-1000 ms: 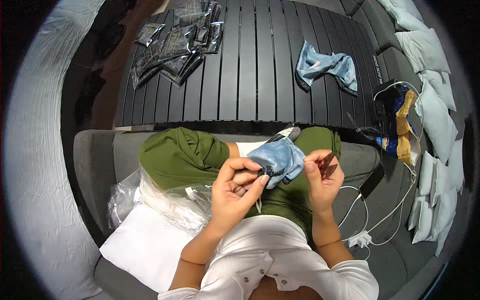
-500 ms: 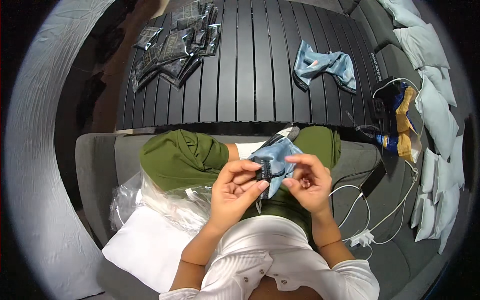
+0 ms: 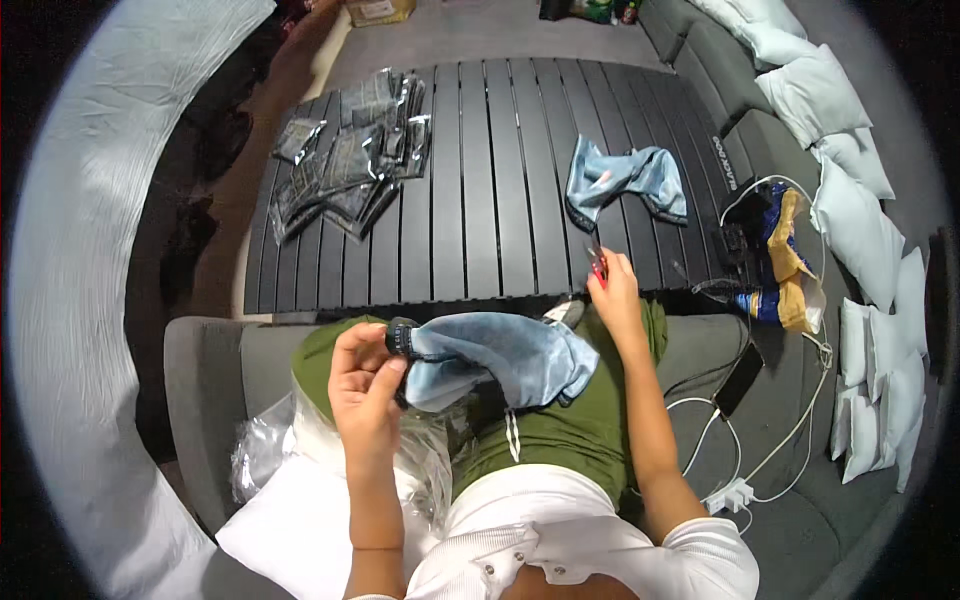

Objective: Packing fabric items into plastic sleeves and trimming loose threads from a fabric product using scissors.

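Note:
My left hand (image 3: 365, 385) pinches the dark gathered, elastic-looking edge of a light blue cloth piece (image 3: 485, 355), which stretches to the right above my lap. Close to the table's near edge, my right hand (image 3: 615, 290) is closed round small red-handled thread snips (image 3: 598, 265), their dark tips pointing away from me. Just beyond the snips, a second light blue cloth piece (image 3: 625, 180) with dark edges lies crumpled on the table. Part of the snips is hidden by my fingers.
On the black slatted table (image 3: 490, 220), several clear-wrapped dark packets (image 3: 350, 160) lie piled at the left. A white pillow (image 3: 290, 530) and clear plastic wrap (image 3: 265, 450) rest beside my left leg. Cables, a phone (image 3: 740, 380) and a blue-and-gold bag (image 3: 790, 260) are at the right.
My right hand has left the cloth, reached forward to the table and now holds the red snips. My left hand has moved left with the cloth, which is now spread out sideways.

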`<state>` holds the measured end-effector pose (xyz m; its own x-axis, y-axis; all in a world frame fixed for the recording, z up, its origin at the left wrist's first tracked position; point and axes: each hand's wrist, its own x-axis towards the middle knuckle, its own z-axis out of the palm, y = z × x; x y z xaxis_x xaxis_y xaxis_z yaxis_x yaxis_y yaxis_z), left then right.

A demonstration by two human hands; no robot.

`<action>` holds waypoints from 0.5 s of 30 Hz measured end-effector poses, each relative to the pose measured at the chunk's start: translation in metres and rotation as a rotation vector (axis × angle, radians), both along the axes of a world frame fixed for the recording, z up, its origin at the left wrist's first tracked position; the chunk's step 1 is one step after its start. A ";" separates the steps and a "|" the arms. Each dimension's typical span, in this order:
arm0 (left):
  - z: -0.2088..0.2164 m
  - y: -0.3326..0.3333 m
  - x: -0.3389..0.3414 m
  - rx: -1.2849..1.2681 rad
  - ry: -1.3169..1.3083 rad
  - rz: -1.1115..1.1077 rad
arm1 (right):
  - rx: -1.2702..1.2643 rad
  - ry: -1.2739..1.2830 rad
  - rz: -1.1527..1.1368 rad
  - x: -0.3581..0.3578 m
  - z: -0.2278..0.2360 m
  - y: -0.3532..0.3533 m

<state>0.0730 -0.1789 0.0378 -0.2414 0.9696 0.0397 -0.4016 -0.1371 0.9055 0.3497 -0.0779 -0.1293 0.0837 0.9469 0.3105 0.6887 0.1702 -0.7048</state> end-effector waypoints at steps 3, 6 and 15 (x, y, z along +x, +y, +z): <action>0.010 0.000 -0.009 0.028 0.047 -0.068 | 0.015 -0.241 -0.010 0.013 -0.014 0.014; 0.018 -0.002 -0.006 0.028 0.111 -0.184 | 0.130 -0.198 0.110 -0.002 0.010 0.016; 0.053 0.019 -0.004 -0.013 0.378 -0.918 | -0.420 0.506 1.998 -0.081 0.130 -0.002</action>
